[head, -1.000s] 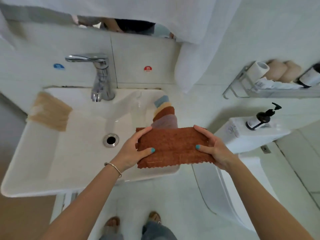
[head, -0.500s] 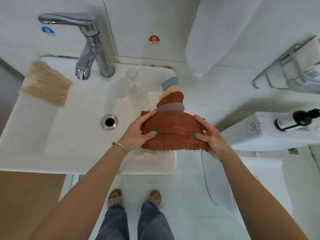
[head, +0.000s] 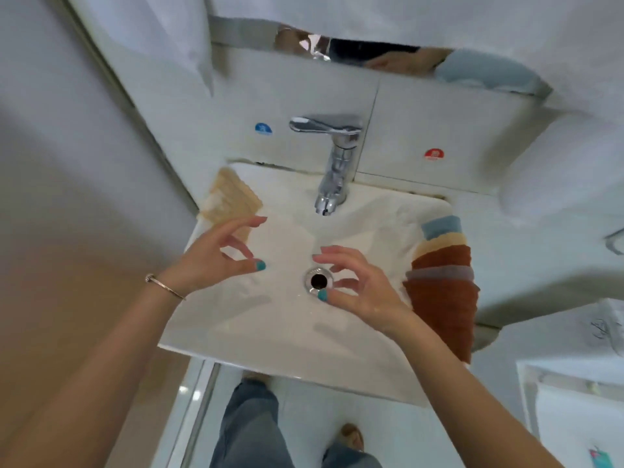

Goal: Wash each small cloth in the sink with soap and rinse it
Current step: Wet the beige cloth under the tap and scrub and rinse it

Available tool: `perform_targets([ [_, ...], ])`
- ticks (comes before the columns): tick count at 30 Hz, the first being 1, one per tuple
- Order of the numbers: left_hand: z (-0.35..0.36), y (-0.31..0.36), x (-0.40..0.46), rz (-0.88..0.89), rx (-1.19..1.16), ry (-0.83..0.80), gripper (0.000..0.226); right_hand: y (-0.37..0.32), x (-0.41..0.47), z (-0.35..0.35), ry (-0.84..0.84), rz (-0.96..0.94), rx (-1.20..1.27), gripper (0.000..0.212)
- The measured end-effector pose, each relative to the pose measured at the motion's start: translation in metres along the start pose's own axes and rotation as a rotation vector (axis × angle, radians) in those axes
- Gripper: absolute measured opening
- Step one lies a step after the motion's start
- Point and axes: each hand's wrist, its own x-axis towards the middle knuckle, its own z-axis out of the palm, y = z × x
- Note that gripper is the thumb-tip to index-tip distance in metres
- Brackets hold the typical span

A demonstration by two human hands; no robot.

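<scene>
A white sink point(head: 270, 346) lies below me with a chrome tap point(head: 332, 163) at its back and a drain point(head: 318, 281) in the middle. Along its right rim lies an overlapping row of small cloths point(head: 442, 255), blue, cream, rust and grey, with the rust-brown cloth point(head: 445, 312) draped over the front right corner. A beige cloth point(head: 229, 201) lies on the back left rim. My left hand point(head: 216, 261) hovers over the basin's left side and my right hand point(head: 354, 285) over the drain. Both have loosely curled fingers and hold nothing.
White towels point(head: 553, 184) hang at the right above the sink. A blue sticker point(head: 263, 128) and a red sticker point(head: 434, 154) mark the tiled wall behind the tap. A wall closes in on the left. My legs and feet stand on the tiled floor below.
Both hands let go of the rust-brown cloth, which now lies on the right rim. They moved left over the basin. The view swung left.
</scene>
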Motion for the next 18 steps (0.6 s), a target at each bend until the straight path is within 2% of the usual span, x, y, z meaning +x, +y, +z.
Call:
perform_targets([
  [4,-0.075,-0.046,0.042,0.039,0.008,0.038,0.066,-0.006,0.088,0.056,0.047,0.035,0.07,0.044],
  [7,-0.114,-0.074,0.084,0.048,0.027,-0.019,0.068,-0.008,0.153,0.085,0.133,0.073,0.119,0.047],
  [10,-0.134,-0.09,0.124,0.048,0.025,-0.082,0.06,-0.004,0.21,0.095,0.163,0.132,0.158,0.051],
  [15,-0.14,-0.111,0.168,-0.015,0.013,-0.22,0.051,0.018,0.264,0.112,0.249,0.243,0.114,0.052],
  [18,-0.142,-0.115,0.18,-0.009,0.038,-0.321,0.058,0.027,0.274,0.123,0.255,0.246,-0.111,0.05],
])
